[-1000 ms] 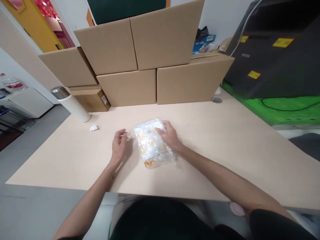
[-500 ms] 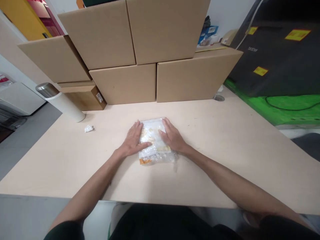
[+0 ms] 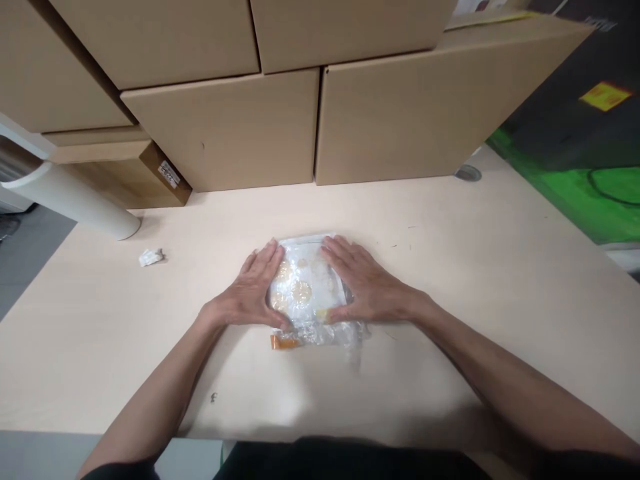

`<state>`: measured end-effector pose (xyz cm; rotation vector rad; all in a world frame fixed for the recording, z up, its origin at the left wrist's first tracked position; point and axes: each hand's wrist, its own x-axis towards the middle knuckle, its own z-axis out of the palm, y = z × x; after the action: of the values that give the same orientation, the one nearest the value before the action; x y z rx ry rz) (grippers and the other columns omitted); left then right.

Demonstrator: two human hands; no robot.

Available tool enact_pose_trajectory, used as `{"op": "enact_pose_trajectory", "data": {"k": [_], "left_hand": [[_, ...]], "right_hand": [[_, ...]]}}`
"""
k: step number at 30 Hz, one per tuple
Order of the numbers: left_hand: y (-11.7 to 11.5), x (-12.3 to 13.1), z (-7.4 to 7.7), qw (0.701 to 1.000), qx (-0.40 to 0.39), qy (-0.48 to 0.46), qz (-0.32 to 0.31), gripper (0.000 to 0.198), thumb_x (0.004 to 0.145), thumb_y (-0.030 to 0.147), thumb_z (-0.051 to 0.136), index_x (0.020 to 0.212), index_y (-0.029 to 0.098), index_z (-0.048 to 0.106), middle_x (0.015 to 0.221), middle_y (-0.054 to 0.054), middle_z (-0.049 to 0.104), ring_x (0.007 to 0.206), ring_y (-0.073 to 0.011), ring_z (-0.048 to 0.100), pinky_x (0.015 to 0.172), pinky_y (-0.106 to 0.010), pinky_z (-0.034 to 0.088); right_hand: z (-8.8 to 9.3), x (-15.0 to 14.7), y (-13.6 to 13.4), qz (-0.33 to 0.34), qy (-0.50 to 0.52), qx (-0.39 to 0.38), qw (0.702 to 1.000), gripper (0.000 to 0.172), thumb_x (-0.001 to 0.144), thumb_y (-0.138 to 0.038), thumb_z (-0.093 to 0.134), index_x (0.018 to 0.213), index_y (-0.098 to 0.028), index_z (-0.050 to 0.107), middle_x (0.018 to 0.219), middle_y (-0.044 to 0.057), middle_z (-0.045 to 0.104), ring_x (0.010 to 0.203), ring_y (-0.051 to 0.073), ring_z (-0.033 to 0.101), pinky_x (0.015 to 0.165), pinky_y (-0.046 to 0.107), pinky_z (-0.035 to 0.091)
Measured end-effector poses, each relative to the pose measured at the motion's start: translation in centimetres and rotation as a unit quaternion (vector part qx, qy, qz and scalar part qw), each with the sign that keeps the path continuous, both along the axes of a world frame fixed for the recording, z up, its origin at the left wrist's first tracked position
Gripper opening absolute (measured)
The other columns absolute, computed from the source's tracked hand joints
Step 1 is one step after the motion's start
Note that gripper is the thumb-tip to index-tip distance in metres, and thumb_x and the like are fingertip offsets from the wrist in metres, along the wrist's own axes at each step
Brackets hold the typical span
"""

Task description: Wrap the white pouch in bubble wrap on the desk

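Note:
A flat white packet (image 3: 306, 283) with pale gold round patterns lies on the table inside clear plastic wrap. The loose wrap (image 3: 330, 335) bunches along its near edge, and an orange patch (image 3: 284, 342) shows at the near left corner. My left hand (image 3: 253, 288) rests along the packet's left side, thumb and fingers spread. On the right side lies my right hand (image 3: 365, 283), also spread, its fingertips and thumb over the packet's edge. Neither hand is closed round the packet.
Cardboard boxes (image 3: 225, 133) are stacked along the back of the pale table (image 3: 100, 333). At the left stand a white bottle (image 3: 85, 200) and a smaller box (image 3: 120, 177), with a crumpled white scrap (image 3: 151, 257) nearby. A dark case (image 3: 560, 127) sits beyond the right edge.
My view has tilted down and come closer. Both thumbs have moved off the middle of the packet toward its near edge, and the hands now lie more along its sides.

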<state>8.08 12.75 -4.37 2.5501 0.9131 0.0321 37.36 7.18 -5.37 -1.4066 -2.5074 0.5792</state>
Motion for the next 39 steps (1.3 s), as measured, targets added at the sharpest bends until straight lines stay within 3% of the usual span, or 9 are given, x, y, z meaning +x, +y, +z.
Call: {"op": "enact_pose_trajectory", "data": {"k": [4, 9, 16, 24, 28, 31, 39], "left_hand": [[0.0, -0.4, -0.2, 1.0, 0.005, -0.011, -0.005, 0.146, 0.058, 0.08, 0.074, 0.16, 0.02, -0.012, 0.167, -0.019, -0.009, 0.154, -0.0393, -0.002, 0.123, -0.058, 0.004], [-0.2, -0.2, -1.0, 1.0, 0.025, 0.018, -0.003, 0.145, 0.061, 0.081, 0.069, 0.158, 0.018, -0.019, 0.166, -0.016, -0.016, 0.154, -0.0389, -0.007, 0.124, -0.057, 0.001], [-0.7, 0.2, -0.8, 0.998, 0.05, 0.025, 0.028, 0.145, 0.061, 0.077, 0.074, 0.159, 0.015, -0.013, 0.166, -0.021, -0.011, 0.154, -0.0402, -0.004, 0.123, -0.058, -0.002], [-2.5, 0.4, 0.6, 0.998, 0.059, 0.005, -0.012, 0.107, 0.083, 0.067, 0.061, 0.161, 0.022, 0.002, 0.168, -0.016, 0.004, 0.156, -0.0331, 0.005, 0.123, -0.055, -0.002], [-2.5, 0.6, 0.2, 0.999, 0.048, 0.001, 0.0, 0.118, 0.077, 0.078, 0.059, 0.161, 0.02, 0.003, 0.168, -0.018, 0.002, 0.155, -0.0354, 0.003, 0.122, -0.055, -0.007], [-2.4, 0.6, 0.0, 0.999, 0.05, -0.002, -0.004, 0.125, 0.071, 0.081, 0.063, 0.161, 0.018, 0.003, 0.168, -0.02, 0.002, 0.155, -0.0381, 0.004, 0.121, -0.056, -0.009], [-3.1, 1.5, -0.3, 0.997, 0.061, 0.035, 0.033, 0.122, 0.071, 0.062, 0.073, 0.16, 0.015, 0.004, 0.168, -0.021, 0.002, 0.155, -0.0371, 0.004, 0.121, -0.059, -0.004]], "right_hand": [[-0.8, 0.4, -0.1, 0.018, 0.013, 0.008, 1.0, 0.131, 0.067, -0.086, 0.06, 0.161, -0.027, -0.009, 0.17, 0.011, 0.002, 0.153, 0.043, 0.002, 0.123, 0.06, 0.011], [-1.6, 0.5, -0.2, 0.011, 0.023, 0.018, 1.0, 0.131, 0.066, -0.083, 0.065, 0.161, -0.029, -0.008, 0.17, 0.009, 0.003, 0.153, 0.043, 0.002, 0.123, 0.059, 0.011], [-1.0, 0.1, 0.0, -0.004, -0.006, -0.015, 1.0, 0.132, 0.067, -0.08, 0.068, 0.161, -0.028, -0.009, 0.17, 0.009, -0.003, 0.153, 0.044, -0.001, 0.123, 0.06, 0.01], [0.4, 0.1, 0.3, -0.004, -0.035, -0.031, 0.999, 0.129, 0.067, -0.083, 0.065, 0.162, -0.023, 0.001, 0.169, 0.014, 0.001, 0.153, 0.043, -0.003, 0.122, 0.061, 0.002], [0.8, 0.3, -0.2, -0.003, -0.042, -0.054, 0.998, 0.13, 0.067, -0.084, 0.064, 0.162, -0.022, 0.001, 0.169, 0.013, -0.003, 0.153, 0.043, -0.006, 0.122, 0.06, 0.001], [0.7, 0.1, -0.8, -0.007, -0.066, -0.064, 0.996, 0.135, 0.066, -0.083, 0.066, 0.161, -0.021, -0.01, 0.169, 0.015, -0.009, 0.152, 0.044, -0.009, 0.121, 0.063, 0.002], [-0.1, -0.3, -1.1, -0.022, -0.072, -0.082, 0.994, 0.137, 0.069, -0.078, 0.068, 0.158, -0.025, -0.022, 0.168, 0.014, -0.013, 0.153, 0.04, -0.011, 0.122, 0.057, 0.008]]}}
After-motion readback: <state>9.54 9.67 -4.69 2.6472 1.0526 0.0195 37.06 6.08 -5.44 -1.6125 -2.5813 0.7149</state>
